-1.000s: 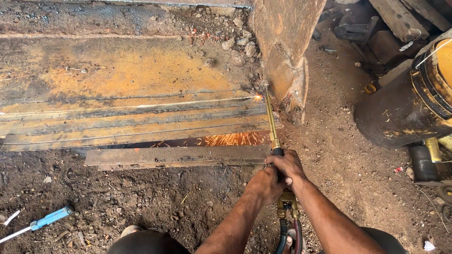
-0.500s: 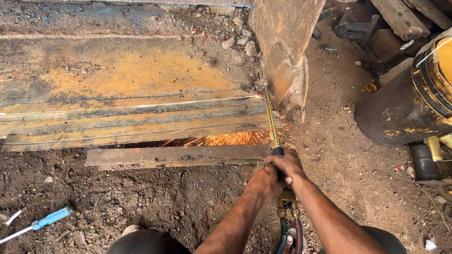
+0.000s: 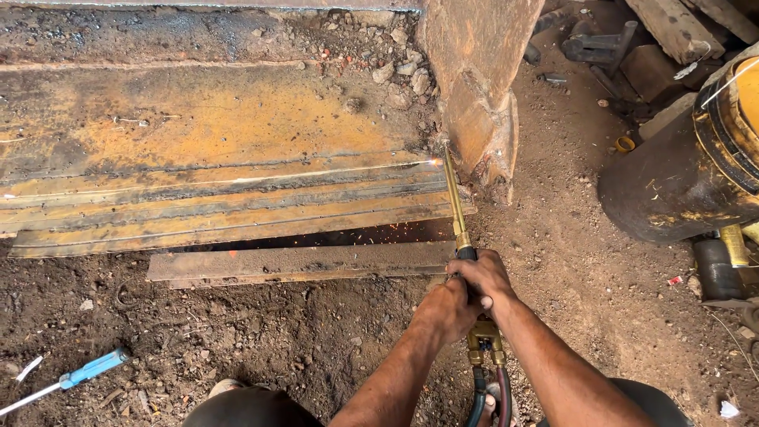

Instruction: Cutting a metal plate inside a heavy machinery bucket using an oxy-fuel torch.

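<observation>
Now both hands grip 1 torch (image 3: 457, 213). The left hand (image 3: 444, 310) and right hand (image 3: 484, 277) are shut tight around its handle, likely to keep it steady. Its tip touches the rusty plate (image 3: 213, 150), where a bright spark glows.

No packages, signs or screens are showing anywhere in this dirt-floored work area. No labels are appearing on anything in view either.

Bare dirt (image 3: 261, 332) lies open left of the hands. Ahead, the rusty steel plate (image 3: 213, 134) and a cut strip (image 3: 300, 262) block the ground; a steel upright (image 3: 482, 87) crowds the right, a drum (image 3: 680, 174) beyond.
</observation>
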